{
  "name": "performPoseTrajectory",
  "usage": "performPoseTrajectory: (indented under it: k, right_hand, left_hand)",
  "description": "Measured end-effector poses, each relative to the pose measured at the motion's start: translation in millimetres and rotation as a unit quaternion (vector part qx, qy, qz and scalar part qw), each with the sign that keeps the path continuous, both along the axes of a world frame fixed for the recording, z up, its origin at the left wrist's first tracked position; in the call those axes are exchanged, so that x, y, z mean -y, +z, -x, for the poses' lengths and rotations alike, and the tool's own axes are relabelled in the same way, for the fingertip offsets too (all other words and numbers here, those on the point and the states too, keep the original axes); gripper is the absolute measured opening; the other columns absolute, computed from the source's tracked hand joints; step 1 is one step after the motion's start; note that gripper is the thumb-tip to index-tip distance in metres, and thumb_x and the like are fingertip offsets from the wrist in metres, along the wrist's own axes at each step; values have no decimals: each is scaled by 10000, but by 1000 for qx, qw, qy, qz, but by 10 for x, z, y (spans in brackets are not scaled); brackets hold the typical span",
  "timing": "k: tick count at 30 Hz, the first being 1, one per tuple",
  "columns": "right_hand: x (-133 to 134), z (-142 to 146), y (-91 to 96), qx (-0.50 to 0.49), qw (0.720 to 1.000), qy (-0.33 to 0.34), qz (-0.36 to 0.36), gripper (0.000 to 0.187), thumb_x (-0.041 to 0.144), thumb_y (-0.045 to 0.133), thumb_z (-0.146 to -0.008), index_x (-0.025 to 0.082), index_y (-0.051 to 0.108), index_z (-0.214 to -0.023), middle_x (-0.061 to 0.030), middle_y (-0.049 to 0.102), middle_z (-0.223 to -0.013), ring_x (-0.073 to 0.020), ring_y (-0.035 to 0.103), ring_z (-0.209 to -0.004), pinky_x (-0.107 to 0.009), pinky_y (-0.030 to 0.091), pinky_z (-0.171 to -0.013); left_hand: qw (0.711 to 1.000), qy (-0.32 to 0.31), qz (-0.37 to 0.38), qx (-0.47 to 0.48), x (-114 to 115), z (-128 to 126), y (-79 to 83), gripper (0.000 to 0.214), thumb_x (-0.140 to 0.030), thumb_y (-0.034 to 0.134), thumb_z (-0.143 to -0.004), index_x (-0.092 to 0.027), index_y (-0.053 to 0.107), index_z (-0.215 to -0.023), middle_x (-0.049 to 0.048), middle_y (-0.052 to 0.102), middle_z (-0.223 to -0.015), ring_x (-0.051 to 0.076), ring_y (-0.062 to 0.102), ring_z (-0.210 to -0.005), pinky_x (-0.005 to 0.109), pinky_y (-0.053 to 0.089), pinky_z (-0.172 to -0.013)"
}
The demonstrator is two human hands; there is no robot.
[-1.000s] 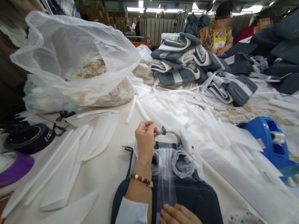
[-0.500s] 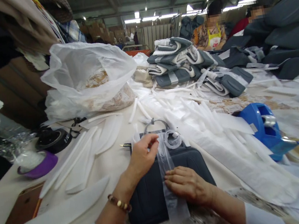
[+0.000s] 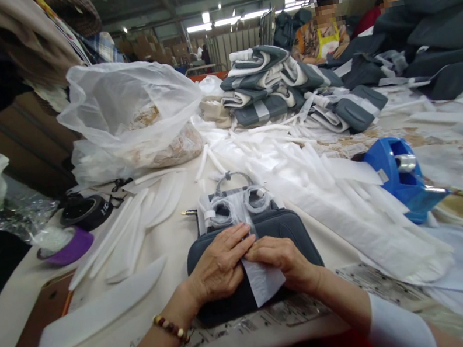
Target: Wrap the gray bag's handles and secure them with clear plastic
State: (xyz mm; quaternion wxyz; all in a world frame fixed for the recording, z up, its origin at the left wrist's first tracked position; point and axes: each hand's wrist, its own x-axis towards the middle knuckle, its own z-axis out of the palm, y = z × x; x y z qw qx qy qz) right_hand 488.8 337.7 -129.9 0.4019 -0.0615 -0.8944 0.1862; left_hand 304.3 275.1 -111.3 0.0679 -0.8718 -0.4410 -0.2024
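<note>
Head view, looking fwd & down at a crowded work table (image 3: 170,231). Left hand (image 3: 218,264) lies on top of a dark grey padded pouch (image 3: 285,229), fingers stretched flat and pressing a clear plastic strip (image 3: 262,278) against the pouch; nothing is pinched in a closed grip as far as can be seen. Right hand (image 3: 283,256) sits just beside it, touching the same strip from the other side, fingers curled down onto it w/ tips meeting the left fingertips near the pouch's middle; can't tell if it pinches or only presses. Beaded bracelet (image 3: 171,328) on the left wrist. Pouch lies flat at table centre, right in front of the person, near edge resting on printed sheets (image 3: 289,309). At its far end, two coiled straps in clear wrap (image 3: 237,208) w/ a grey loop above them. Left of the pouch: long white fabric strips (image 3: 128,244), a purple bowl (image 3: 67,251), a black round object (image 3: 84,210), a brown flat board (image 3: 39,324) at the table edge. Behind: big translucent bag (image 3: 128,114) of tan bits. Right: blue tape dispenser (image 3: 400,175), well apart from the hands. Farther back, stack of grey-and-white folded covers (image 3: 266,90) & two other people (image 3: 323,33) at work.
</note>
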Motion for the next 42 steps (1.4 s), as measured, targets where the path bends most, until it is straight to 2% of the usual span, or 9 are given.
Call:
performPoseTrajectory:
  k: [6,10,14,17,21,25,27,37,42]
  right_hand:
    - [99,-111,10,-6,1000,10,2,212,114,440,-903,132,642,-962,-75,652,-869,-152,591,-818,-260,517,-751]
    - [243,-456,-50,-35,984,-175,-5,295,103,492,-872,188,607,-1130,-101,590,-1053,-206,540,-1024,-377,477,-900]
    - [271,-743,-117,-25,900,-355,253,473,395,569,-853,171,491,-1262,-131,604,-1093,-257,605,-956,-439,518,-814]
    - [246,-772,-97,49,838,-328,433,629,540,498,-838,150,412,-1324,-109,661,-988,-238,647,-771,-406,531,-692]
    - [199,-703,7,86,838,-348,411,561,538,569,-754,180,532,-1185,-108,650,-1055,-273,612,-909,-423,460,-801]
    - [102,-701,61,117,806,-349,463,426,547,650,-649,168,593,-835,-40,613,-719,-226,564,-690,-335,416,-625]
    - [51,-711,67,108,802,-334,484,400,557,664,-620,185,536,-695,-5,550,-629,-187,517,-616,-290,373,-541]
    - [-49,-578,432,17,812,-232,535,396,500,674,-594,204,411,-585,56,404,-538,-97,396,-513,-217,303,-444]
    - [-112,-672,321,-19,836,-209,508,402,541,329,-816,192,485,-692,-10,526,-662,-144,526,-611,-276,459,-562]
  left_hand:
    - [993,30,-99,-57,-13,-56,-82,321,-85,403,-876,-104,596,-1132,175,607,-1224,271,561,-1158,408,519,-912]
    - [988,18,-128,-81,13,-66,-92,303,-56,407,-886,-106,598,-1117,183,595,-1235,289,543,-1177,422,504,-922]
    - [984,14,-154,-91,44,-62,-69,317,-21,398,-876,-95,589,-1118,180,630,-1141,265,577,-1113,430,494,-913]
    - [983,-4,-148,-111,98,-66,-73,342,-13,380,-870,-90,582,-1136,157,649,-1096,242,601,-1065,397,500,-906]
    - [984,7,-98,-148,254,-133,-101,390,-92,416,-856,-69,533,-1228,223,555,-1262,326,507,-1213,435,468,-966]
    - [983,52,-36,-171,407,-272,-127,826,-621,497,-802,25,424,-1312,347,416,-1344,443,377,-1287,545,409,-1003]
    - [979,73,-40,-184,440,-332,-146,954,-700,539,-727,44,411,-1310,369,412,-1333,472,382,-1269,557,413,-992]
    - [974,108,-113,-166,418,-330,-101,777,-143,391,-737,98,84,-1408,397,437,-1288,444,405,-1263,531,481,-923]
    - [981,93,-102,-134,312,-182,182,758,-142,420,-725,15,170,-1423,318,544,-1229,382,567,-1131,471,536,-883]
